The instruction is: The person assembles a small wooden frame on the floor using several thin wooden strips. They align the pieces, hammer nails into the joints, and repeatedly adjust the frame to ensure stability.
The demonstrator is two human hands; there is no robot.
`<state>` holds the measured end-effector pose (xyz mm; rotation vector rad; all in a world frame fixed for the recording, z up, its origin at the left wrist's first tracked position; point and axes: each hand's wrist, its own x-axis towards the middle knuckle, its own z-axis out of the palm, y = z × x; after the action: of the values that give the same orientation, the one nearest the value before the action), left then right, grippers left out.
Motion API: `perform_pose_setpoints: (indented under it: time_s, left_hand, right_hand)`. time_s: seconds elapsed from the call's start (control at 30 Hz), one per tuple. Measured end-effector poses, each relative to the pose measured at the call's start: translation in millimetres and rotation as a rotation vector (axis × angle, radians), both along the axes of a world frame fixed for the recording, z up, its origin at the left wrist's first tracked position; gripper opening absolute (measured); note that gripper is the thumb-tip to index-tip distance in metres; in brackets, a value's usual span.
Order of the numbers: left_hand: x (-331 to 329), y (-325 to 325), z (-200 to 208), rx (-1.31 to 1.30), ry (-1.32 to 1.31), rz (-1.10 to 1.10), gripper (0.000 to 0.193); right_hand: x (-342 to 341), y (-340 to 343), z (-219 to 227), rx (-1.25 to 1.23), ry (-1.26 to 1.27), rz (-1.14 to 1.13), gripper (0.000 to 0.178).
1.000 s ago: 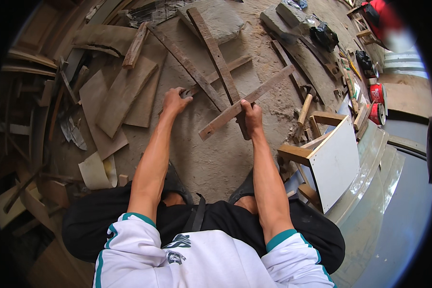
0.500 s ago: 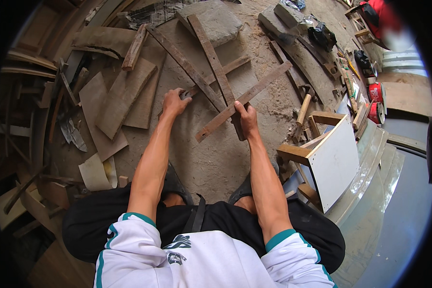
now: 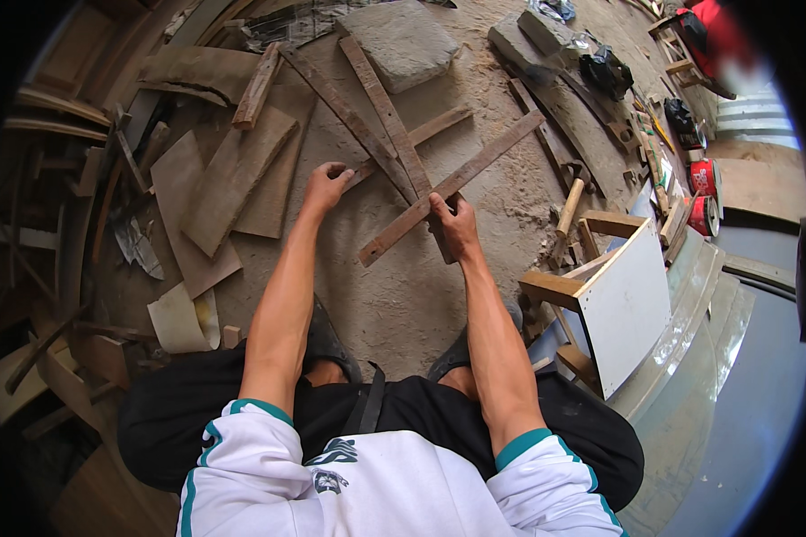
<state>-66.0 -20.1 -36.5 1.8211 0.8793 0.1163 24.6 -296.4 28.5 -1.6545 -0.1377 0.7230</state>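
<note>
My right hand (image 3: 454, 224) grips the joint where a wooden slat (image 3: 497, 159) crosses a long wooden slat (image 3: 378, 94). A second long slat (image 3: 331, 97) slants in beside it, and the two come close together near my right hand. Farther off, another crosspiece (image 3: 439, 125) passes under both long slats. My left hand (image 3: 328, 186) is beside the left end of that crosspiece, its thumb and fingers curled together. Whatever it may hold is too small or hidden to make out.
A hammer (image 3: 568, 210) with a wooden handle lies right of the slats, near a small white-topped wooden frame (image 3: 625, 304). Boards (image 3: 237, 183) lie at left. A stone block (image 3: 398, 45) sits beyond the slats. Red cans (image 3: 704, 178) stand at far right.
My left hand has drawn slightly left and back from the crosspiece's end, its fingers curling. My right hand keeps its grip, and the slats have shifted slightly.
</note>
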Motion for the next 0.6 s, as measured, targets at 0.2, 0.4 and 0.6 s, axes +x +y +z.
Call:
perform_pose_setpoints:
  time_s: [0.2,0.4,0.6]
  left_hand:
    - [5.6,0.3,15.3,-0.004,-0.111,0.279,0.033]
    - [7.1,0.0,51.9,-0.224,-0.111,0.553,0.044]
    - [-11.2,18.6,55.2,-0.194,-0.073,0.654,0.048]
  right_hand:
    - [-5.4,5.1,7.3,0.012,0.026,0.002,0.048]
    - [-4.8,9.2,0.2,0.000,-0.002,0.024,0.044]
    - [-6.3,21.0,-8.1,0.029,0.006,0.002,0.042]
